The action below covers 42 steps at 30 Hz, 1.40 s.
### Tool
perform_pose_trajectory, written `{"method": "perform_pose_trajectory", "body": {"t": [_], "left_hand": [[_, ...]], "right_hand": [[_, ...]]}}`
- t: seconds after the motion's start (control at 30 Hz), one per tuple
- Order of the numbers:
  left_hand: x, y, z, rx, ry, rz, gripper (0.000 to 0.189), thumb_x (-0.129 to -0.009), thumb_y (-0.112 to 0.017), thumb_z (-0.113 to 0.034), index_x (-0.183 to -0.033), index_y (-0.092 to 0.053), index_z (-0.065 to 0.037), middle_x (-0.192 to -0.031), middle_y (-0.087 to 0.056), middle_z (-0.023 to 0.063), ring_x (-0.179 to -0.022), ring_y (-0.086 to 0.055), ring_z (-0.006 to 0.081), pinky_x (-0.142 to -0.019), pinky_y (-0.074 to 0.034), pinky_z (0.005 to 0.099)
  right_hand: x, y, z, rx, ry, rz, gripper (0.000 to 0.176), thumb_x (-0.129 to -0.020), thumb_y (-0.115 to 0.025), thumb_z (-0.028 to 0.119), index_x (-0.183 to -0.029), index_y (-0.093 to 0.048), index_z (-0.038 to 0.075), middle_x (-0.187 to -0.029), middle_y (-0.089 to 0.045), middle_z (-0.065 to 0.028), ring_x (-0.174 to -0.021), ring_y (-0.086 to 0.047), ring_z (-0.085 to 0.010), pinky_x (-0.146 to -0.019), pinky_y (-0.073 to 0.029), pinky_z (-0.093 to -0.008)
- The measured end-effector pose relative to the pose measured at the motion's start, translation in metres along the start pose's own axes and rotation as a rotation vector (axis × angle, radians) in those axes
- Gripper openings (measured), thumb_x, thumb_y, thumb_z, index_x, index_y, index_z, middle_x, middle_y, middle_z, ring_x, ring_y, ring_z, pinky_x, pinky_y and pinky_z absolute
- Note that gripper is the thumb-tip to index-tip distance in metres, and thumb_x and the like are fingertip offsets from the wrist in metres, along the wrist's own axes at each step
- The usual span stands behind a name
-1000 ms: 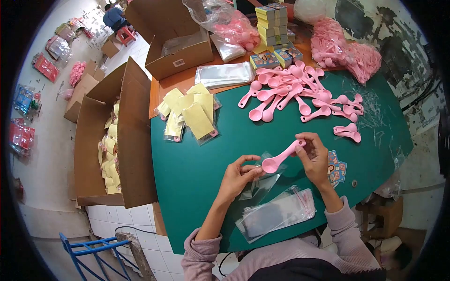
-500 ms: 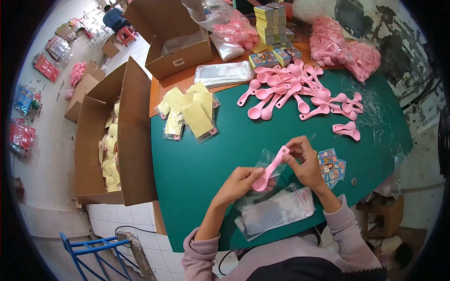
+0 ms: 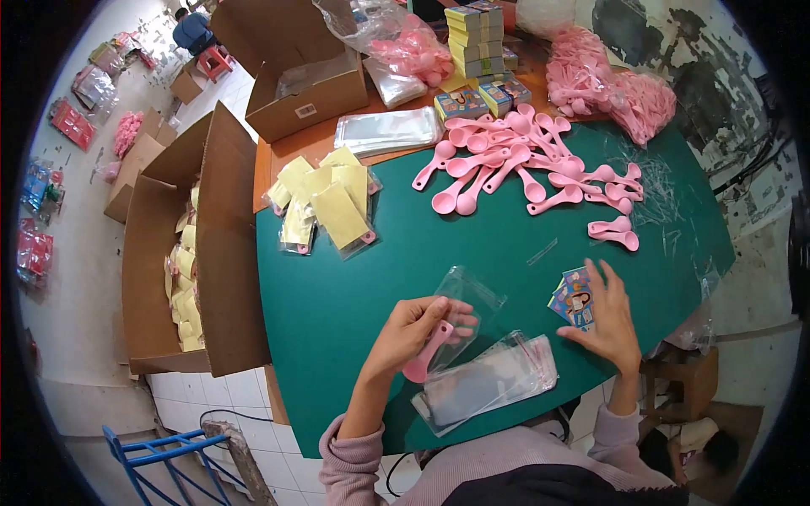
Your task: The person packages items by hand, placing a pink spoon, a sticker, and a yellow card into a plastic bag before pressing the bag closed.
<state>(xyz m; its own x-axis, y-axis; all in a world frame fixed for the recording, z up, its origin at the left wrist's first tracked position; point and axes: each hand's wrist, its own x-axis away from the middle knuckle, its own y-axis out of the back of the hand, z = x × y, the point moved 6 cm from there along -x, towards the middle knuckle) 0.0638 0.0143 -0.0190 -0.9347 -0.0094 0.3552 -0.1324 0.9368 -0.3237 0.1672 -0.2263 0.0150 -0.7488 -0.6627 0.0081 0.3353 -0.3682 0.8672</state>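
Head view, left hand (image 3: 413,325): gripped pink plastic spoon (image 3: 424,354) and clear cellophane bag (image 3: 471,293)
Right hand (image 3: 606,325): lay open — on small printed cards (image 3: 572,301)
Between: stack of clear sleeves (image 3: 489,384)

Packing workshop: open cartons (image 3: 211,244), heaped pink spoons (image 3: 523,160), bag stacks (image 3: 384,131).

Right hand (image 3: 609,325) covers part of the cards (image 3: 572,299); their print unreadable.
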Motion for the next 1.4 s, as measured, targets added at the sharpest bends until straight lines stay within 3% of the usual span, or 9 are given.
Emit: {"method": "perform_pose_trajectory", "body": {"t": [0.03, 0.23, 0.37, 0.63, 0.73, 0.8, 0.93, 1.23, 1.4], "left_hand": [[-0.001, 0.000, 0.002, 0.005, -0.001, 0.003, 0.041, -0.097, -0.035, -0.024, -0.102, -0.056, 0.010, -0.091, -0.063, 0.0187, -0.078, -0.064, 0.0218, -0.069, -0.053, 0.0297], [-0.008, -0.001, 0.014, 0.023, 0.025, 0.059, 0.041, -0.097, -0.035, -0.026, -0.102, -0.056, 0.009, -0.090, -0.063, 0.0179, -0.078, -0.064, 0.0218, -0.069, -0.053, 0.0294], [-0.007, 0.001, 0.014, 0.040, 0.041, 0.029, 0.040, -0.097, -0.036, -0.027, -0.102, -0.055, 0.008, -0.090, -0.063, 0.0175, -0.079, -0.064, 0.0214, -0.069, -0.053, 0.0291], [-0.005, 0.003, 0.014, 0.098, 0.009, -0.010, 0.039, -0.096, -0.036, -0.027, -0.104, -0.053, 0.007, -0.092, -0.063, 0.0176, -0.081, -0.064, 0.0217, -0.070, -0.053, 0.0292], [-0.007, -0.002, 0.014, 0.036, 0.021, 0.046, 0.038, -0.096, -0.037, -0.026, -0.104, -0.053, 0.008, -0.093, -0.063, 0.0174, -0.082, -0.064, 0.0220, -0.072, -0.052, 0.0290], [-0.007, -0.009, 0.012, 0.010, -0.003, 0.136, 0.034, -0.096, -0.038, -0.021, -0.105, -0.053, 0.007, -0.097, -0.062, 0.0162, -0.085, -0.062, 0.0188, -0.074, -0.050, 0.0273], [-0.005, -0.014, 0.006, 0.000, -0.029, 0.157, 0.032, -0.096, -0.039, -0.020, -0.105, -0.053, 0.009, -0.098, -0.062, 0.0170, -0.085, -0.062, 0.0188, -0.076, -0.050, 0.0275], [-0.008, -0.009, 0.012, -0.093, -0.030, 0.123, 0.038, -0.095, -0.041, -0.027, -0.106, -0.054, 0.007, -0.085, -0.061, 0.0070, -0.092, -0.060, 0.0165, -0.075, -0.048, 0.0236], [-0.010, -0.004, 0.015, -0.356, -0.072, 0.098, 0.033, -0.095, -0.042, -0.022, -0.094, -0.058, 0.007, -0.073, -0.057, 0.0016, -0.073, -0.053, 0.0067, -0.066, -0.046, 0.0218]], "right_hand": [[0.008, 0.003, -0.018, 0.205, -0.175, -0.056, 0.089, -0.061, -0.076, 0.035, -0.134, -0.032, 0.007, -0.129, -0.036, -0.0195, -0.117, -0.035, -0.0389, -0.097, -0.031, -0.0453], [-0.007, -0.008, -0.021, -0.066, -0.026, -0.130, 0.080, -0.061, -0.070, 0.013, -0.132, -0.034, 0.003, -0.120, -0.042, -0.0185, -0.109, -0.041, -0.0345, -0.096, -0.033, -0.0387], [-0.052, -0.011, -0.024, -0.107, 0.145, -0.074, 0.075, -0.061, -0.067, 0.009, -0.129, -0.038, 0.004, -0.118, -0.044, -0.0163, -0.108, -0.042, -0.0324, -0.097, -0.033, -0.0376], [-0.068, -0.001, -0.025, -0.322, 0.114, 0.022, 0.075, -0.057, -0.070, 0.006, -0.126, -0.042, 0.008, -0.116, -0.044, -0.0136, -0.107, -0.046, -0.0290, -0.093, -0.038, -0.0362], [-0.062, 0.019, -0.002, -0.366, 0.147, -0.146, 0.072, -0.058, -0.070, 0.004, -0.125, -0.044, 0.009, -0.116, -0.044, -0.0130, -0.106, -0.048, -0.0287, -0.092, -0.040, -0.0361], [-0.061, 0.010, 0.025, -0.360, 0.252, 0.088, 0.070, -0.059, -0.070, 0.002, -0.124, -0.045, 0.009, -0.118, -0.043, -0.0131, -0.108, -0.047, -0.0301, -0.092, -0.040, -0.0365], [-0.056, -0.006, 0.061, -0.338, 0.433, 0.187, 0.063, -0.061, -0.068, 0.000, -0.120, -0.047, 0.010, -0.121, -0.042, -0.0131, -0.113, -0.043, -0.0311, -0.095, -0.037, -0.0369], [-0.046, -0.004, 0.085, -0.141, 0.625, 0.151, 0.047, -0.059, -0.061, -0.005, -0.103, -0.052, 0.008, -0.122, -0.046, -0.0106, -0.109, -0.044, -0.0306, -0.092, -0.038, -0.0394], [-0.050, -0.009, 0.087, -0.189, 0.709, 0.265, 0.045, -0.056, -0.056, -0.009, -0.098, -0.053, 0.007, -0.121, -0.048, -0.0094, -0.107, -0.045, -0.0297, -0.092, -0.038, -0.0393]]}}
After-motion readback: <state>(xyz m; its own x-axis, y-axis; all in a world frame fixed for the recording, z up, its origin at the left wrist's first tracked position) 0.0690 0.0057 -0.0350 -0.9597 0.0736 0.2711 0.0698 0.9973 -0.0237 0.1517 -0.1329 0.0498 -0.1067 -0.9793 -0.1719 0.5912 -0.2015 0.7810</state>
